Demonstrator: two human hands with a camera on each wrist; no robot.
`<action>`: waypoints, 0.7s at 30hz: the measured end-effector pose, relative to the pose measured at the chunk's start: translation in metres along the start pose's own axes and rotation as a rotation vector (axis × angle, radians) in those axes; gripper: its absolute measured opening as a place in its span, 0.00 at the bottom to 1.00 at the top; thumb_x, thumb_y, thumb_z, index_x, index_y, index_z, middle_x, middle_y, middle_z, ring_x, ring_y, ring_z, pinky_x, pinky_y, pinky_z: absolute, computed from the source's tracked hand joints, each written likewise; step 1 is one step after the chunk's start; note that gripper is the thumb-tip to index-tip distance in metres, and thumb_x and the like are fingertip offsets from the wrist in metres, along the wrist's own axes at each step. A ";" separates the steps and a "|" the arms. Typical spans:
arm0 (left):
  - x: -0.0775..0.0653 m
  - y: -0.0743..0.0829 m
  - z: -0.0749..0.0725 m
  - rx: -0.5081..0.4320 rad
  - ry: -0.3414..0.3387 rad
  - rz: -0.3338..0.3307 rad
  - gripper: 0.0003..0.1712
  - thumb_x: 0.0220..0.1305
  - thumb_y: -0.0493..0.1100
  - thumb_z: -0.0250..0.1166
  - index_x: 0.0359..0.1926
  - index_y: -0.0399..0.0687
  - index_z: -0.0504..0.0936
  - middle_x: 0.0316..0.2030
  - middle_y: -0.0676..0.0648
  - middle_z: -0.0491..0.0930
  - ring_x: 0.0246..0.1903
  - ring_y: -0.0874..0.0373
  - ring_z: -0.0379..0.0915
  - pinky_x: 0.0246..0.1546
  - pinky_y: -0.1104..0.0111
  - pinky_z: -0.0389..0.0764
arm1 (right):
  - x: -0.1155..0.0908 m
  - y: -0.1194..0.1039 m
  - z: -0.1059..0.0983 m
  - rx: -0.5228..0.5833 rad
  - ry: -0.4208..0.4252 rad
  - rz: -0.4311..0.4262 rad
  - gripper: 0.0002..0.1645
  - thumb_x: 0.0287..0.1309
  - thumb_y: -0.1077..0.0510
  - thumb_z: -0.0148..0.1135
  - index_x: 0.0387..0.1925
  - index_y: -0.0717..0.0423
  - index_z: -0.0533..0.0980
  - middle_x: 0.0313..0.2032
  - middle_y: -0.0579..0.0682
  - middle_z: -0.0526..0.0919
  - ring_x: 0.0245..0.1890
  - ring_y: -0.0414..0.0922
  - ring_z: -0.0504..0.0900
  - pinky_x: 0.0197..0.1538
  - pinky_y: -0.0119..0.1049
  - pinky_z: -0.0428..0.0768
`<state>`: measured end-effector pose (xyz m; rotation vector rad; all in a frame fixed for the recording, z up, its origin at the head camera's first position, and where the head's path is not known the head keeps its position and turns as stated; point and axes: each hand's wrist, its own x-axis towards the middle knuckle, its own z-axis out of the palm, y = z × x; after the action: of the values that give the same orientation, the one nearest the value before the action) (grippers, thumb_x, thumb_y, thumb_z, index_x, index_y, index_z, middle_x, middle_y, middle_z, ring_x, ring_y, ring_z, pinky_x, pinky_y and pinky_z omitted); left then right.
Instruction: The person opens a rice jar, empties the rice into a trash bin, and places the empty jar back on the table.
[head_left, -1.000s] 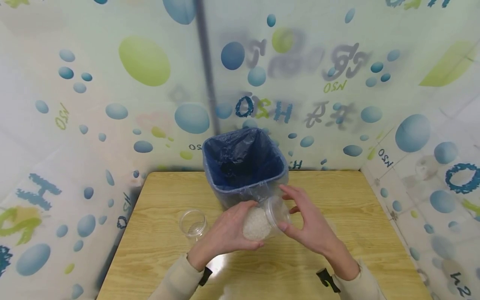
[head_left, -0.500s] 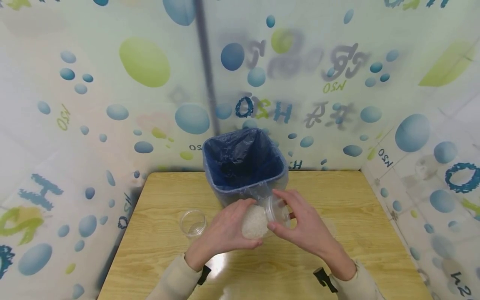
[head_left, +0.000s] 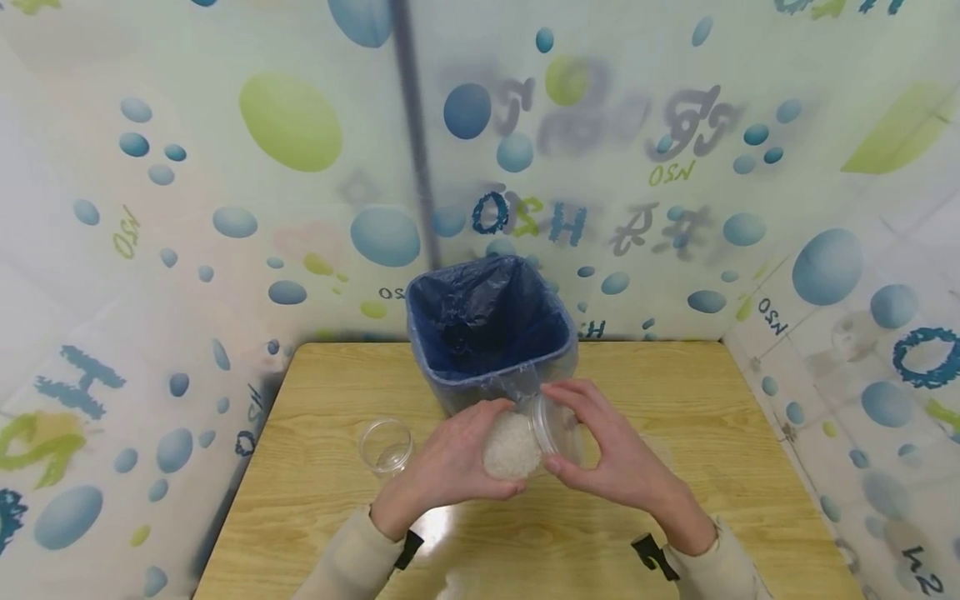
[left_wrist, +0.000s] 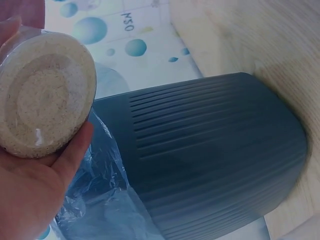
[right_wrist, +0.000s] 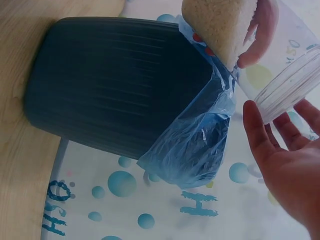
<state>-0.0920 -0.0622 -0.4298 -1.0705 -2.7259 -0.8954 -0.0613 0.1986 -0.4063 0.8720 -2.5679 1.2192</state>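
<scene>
A clear jar part-filled with rice (head_left: 512,447) lies tilted on its side in front of the bin. My left hand (head_left: 448,460) grips its body, fingers and thumb wrapped round it. The left wrist view shows the base of the jar (left_wrist: 44,92), with rice pressed against it. Fingers and thumb of my right hand (head_left: 618,454) hold the clear ridged lid (right_wrist: 292,82) at the jar's other end. Between the rice and the lid, the right wrist view shows a bare stretch of jar wall. My right palm (right_wrist: 295,175) stays off the lid.
Behind the hands stands a dark bin (left_wrist: 210,145) lined with a blue plastic bag (head_left: 480,312). A clear cup (head_left: 386,447) sits left of my left hand on the wooden table (head_left: 322,533). Patterned curtains (head_left: 637,183) surround the table's back and sides.
My right hand has shifted its hold around the lid, its thumb moving inward and then back out slightly. The left hand and jar have barely moved.
</scene>
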 end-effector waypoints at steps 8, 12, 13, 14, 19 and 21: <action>0.001 -0.001 0.001 -0.002 -0.005 -0.001 0.56 0.41 0.65 0.81 0.68 0.46 0.71 0.56 0.49 0.80 0.50 0.56 0.78 0.49 0.59 0.82 | -0.001 0.001 -0.004 0.016 -0.060 -0.028 0.50 0.56 0.50 0.74 0.77 0.50 0.62 0.76 0.47 0.62 0.71 0.49 0.66 0.59 0.52 0.79; 0.001 -0.002 0.003 0.005 0.003 0.002 0.56 0.41 0.65 0.81 0.68 0.47 0.71 0.55 0.50 0.79 0.49 0.57 0.77 0.49 0.59 0.82 | 0.000 0.000 -0.006 0.024 -0.040 0.019 0.54 0.58 0.44 0.74 0.79 0.52 0.58 0.76 0.50 0.60 0.68 0.50 0.70 0.55 0.47 0.82; 0.001 -0.002 0.003 0.012 0.010 0.008 0.56 0.41 0.65 0.81 0.68 0.47 0.71 0.55 0.50 0.79 0.49 0.57 0.77 0.48 0.59 0.82 | 0.000 -0.001 -0.006 0.012 -0.027 0.038 0.54 0.59 0.43 0.73 0.79 0.52 0.58 0.76 0.51 0.61 0.66 0.51 0.71 0.53 0.46 0.83; 0.001 -0.002 0.003 0.021 0.019 0.015 0.56 0.40 0.65 0.81 0.67 0.47 0.71 0.54 0.50 0.79 0.48 0.57 0.77 0.48 0.60 0.82 | 0.001 -0.002 -0.006 0.000 -0.013 0.060 0.52 0.61 0.42 0.71 0.79 0.51 0.58 0.75 0.51 0.62 0.64 0.50 0.73 0.52 0.45 0.84; 0.002 -0.003 0.005 0.078 0.070 0.057 0.54 0.40 0.64 0.82 0.66 0.46 0.72 0.52 0.49 0.79 0.46 0.56 0.77 0.46 0.60 0.82 | 0.004 -0.011 -0.005 -0.034 -0.007 0.188 0.45 0.65 0.40 0.67 0.76 0.51 0.63 0.68 0.52 0.70 0.56 0.48 0.79 0.44 0.38 0.86; 0.002 -0.003 0.005 0.091 0.080 0.062 0.54 0.40 0.64 0.82 0.65 0.46 0.72 0.52 0.48 0.79 0.46 0.55 0.77 0.46 0.60 0.82 | 0.006 -0.014 -0.004 -0.030 -0.024 0.224 0.45 0.65 0.40 0.68 0.76 0.52 0.64 0.66 0.52 0.72 0.54 0.48 0.79 0.42 0.37 0.86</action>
<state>-0.0950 -0.0597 -0.4345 -1.0723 -2.6254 -0.7793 -0.0584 0.1923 -0.3925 0.6088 -2.7563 1.2279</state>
